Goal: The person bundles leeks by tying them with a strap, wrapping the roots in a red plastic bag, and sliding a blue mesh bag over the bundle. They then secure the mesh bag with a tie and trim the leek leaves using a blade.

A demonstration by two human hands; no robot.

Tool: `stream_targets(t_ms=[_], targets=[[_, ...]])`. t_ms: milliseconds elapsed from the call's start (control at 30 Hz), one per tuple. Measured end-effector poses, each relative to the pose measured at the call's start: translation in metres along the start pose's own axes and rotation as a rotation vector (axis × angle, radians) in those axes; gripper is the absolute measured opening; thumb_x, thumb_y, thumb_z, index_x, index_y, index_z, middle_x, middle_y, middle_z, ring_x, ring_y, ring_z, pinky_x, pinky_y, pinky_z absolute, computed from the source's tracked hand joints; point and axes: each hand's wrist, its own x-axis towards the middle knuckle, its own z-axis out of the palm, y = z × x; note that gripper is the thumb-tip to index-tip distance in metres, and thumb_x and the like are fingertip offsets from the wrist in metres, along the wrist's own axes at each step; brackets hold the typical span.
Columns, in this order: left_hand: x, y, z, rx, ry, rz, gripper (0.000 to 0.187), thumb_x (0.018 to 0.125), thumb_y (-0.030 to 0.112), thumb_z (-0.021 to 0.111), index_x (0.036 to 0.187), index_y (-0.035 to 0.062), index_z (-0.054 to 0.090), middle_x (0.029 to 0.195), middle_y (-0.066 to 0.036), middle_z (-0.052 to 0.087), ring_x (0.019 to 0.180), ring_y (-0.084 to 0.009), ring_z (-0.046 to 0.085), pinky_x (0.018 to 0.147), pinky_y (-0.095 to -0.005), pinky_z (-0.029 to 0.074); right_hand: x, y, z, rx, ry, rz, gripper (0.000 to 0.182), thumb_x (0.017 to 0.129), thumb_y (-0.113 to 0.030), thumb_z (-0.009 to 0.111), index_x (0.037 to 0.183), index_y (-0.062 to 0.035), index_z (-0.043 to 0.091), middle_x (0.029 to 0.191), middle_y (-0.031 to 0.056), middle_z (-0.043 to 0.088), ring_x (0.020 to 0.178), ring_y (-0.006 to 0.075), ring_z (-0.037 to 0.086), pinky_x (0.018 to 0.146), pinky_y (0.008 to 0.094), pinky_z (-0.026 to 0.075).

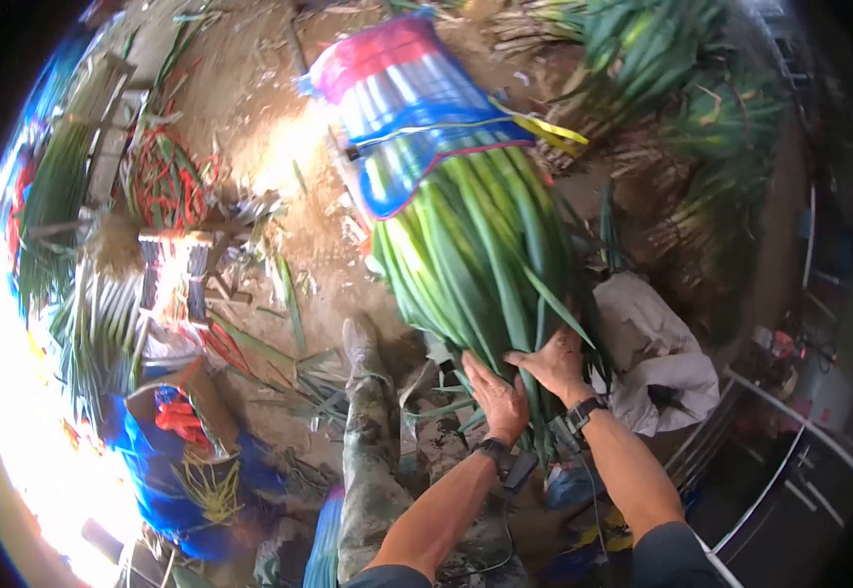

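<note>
A large bundle of green onions lies at the centre, its white stalks wrapped in a blue and pink bag with a yellow tie around it. The green leaves point down toward me. My left hand rests against the lower left of the leaves, fingers stretched out. On the other side, my right hand presses on the leaves with its thumb spread toward the left hand; some of its fingers are hidden behind the leaves. Both wrists wear dark straps.
More green onions lie loose at the upper right. A white sack is right of my hands. At the left are onion piles, red ties, a small wooden stand and an open box by blue sheeting.
</note>
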Motion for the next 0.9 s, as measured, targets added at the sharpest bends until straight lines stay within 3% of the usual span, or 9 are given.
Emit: stream_targets(t_ms=[33,167,300,433,533,600,667,733,900], targets=[[-0.001,-0.002,-0.007,0.054,-0.044,0.022,0.099,0.085,0.016,0.067,0.149,-0.0089,-0.004,0.153,-0.035,0.01,0.14,-0.0505,0.018,0.114,-0.0537,0.02,0.002,0.006,0.004,0.006,-0.001,-0.033,0.124,0.054,-0.043,0.089,0.148,0.0029,0.022,0.149,0.0294,0.028,0.14,0.0421,0.026,0.117,0.0455,0.024],[-0.008,0.0,-0.031,-0.005,-0.096,-0.002,0.105,0.08,0.023,0.073,0.152,-0.0032,0.002,0.154,-0.03,0.015,0.138,-0.0493,0.027,0.104,-0.0549,0.035,-0.006,-0.018,-0.022,0.205,-0.09,-0.032,0.121,0.054,-0.034,0.091,0.146,0.0048,0.023,0.145,0.0264,0.033,0.138,0.0381,0.03,0.116,0.0423,0.025],[-0.006,0.004,-0.032,-0.015,-0.094,-0.057,0.103,0.08,0.023,0.073,0.152,-0.0019,0.004,0.155,-0.028,0.017,0.14,-0.045,0.027,0.106,-0.0529,0.031,-0.023,-0.035,-0.018,0.191,-0.045,-0.098,0.137,0.051,-0.044,0.093,0.15,0.0047,0.012,0.155,0.0263,0.018,0.144,0.0384,0.019,0.118,0.0422,0.019],[-0.005,-0.001,-0.046,-0.075,-0.202,-0.115,0.101,0.081,0.024,0.072,0.152,-0.002,0.005,0.153,-0.027,0.02,0.135,-0.0449,0.032,0.105,-0.0522,0.033,-0.019,-0.036,-0.001,0.04,-0.016,0.017,0.134,0.053,-0.041,0.093,0.15,0.0038,0.013,0.154,0.0261,0.018,0.144,0.0388,0.019,0.119,0.0441,0.017],[-0.005,-0.018,-0.078,-0.17,-0.221,-0.06,0.089,0.083,0.025,0.071,0.151,0.001,0.019,0.148,-0.025,0.032,0.131,-0.0434,0.039,0.103,-0.0512,0.034,-0.014,-0.039,-0.001,0.058,-0.037,-0.004,0.132,0.054,-0.04,0.093,0.15,0.003,0.015,0.154,0.0258,0.019,0.143,0.0394,0.019,0.119,0.0446,0.017],[0.001,-0.055,-0.103,-0.1,-0.295,0.067,0.063,0.086,0.027,0.067,0.141,0.0062,0.043,0.135,-0.023,0.05,0.119,-0.0412,0.052,0.097,-0.0486,0.042,-0.012,-0.042,-0.002,0.059,-0.033,-0.009,0.131,0.053,-0.038,0.094,0.15,0.0027,0.016,0.154,0.0256,0.02,0.143,0.0397,0.02,0.118,0.0448,0.018],[0.023,-0.121,-0.12,-0.222,-0.244,0.03,0.037,0.091,0.028,0.063,0.122,0.0079,0.061,0.114,-0.02,0.064,0.102,-0.0394,0.062,0.088,-0.047,0.049,-0.011,-0.041,0.001,0.034,-0.015,-0.015,0.131,0.053,-0.035,0.094,0.15,0.0024,0.015,0.154,0.0249,0.021,0.143,0.0391,0.02,0.119,0.0448,0.019],[0.079,-0.156,-0.138,-0.06,-0.098,-0.088,0.027,0.093,0.026,0.059,0.11,0.0063,0.066,0.1,-0.02,0.068,0.092,-0.0394,0.064,0.082,-0.047,0.052,-0.009,-0.038,0.009,-0.008,-0.023,0.043,0.133,0.052,-0.032,0.095,0.151,0.0021,0.013,0.154,0.0247,0.02,0.143,0.0388,0.02,0.119,0.0448,0.019],[0.255,-0.192,-0.131,-0.008,-0.035,-0.051,0.032,0.089,0.023,0.06,0.115,0.0047,0.064,0.099,-0.023,0.067,0.093,-0.0406,0.064,0.082,-0.0494,0.051,-0.007,-0.019,0.018,-0.017,-0.046,0.102,0.139,0.05,-0.033,0.096,0.151,0.0026,0.006,0.155,0.0258,0.017,0.144,0.0389,0.018,0.12,0.0453,0.017]])
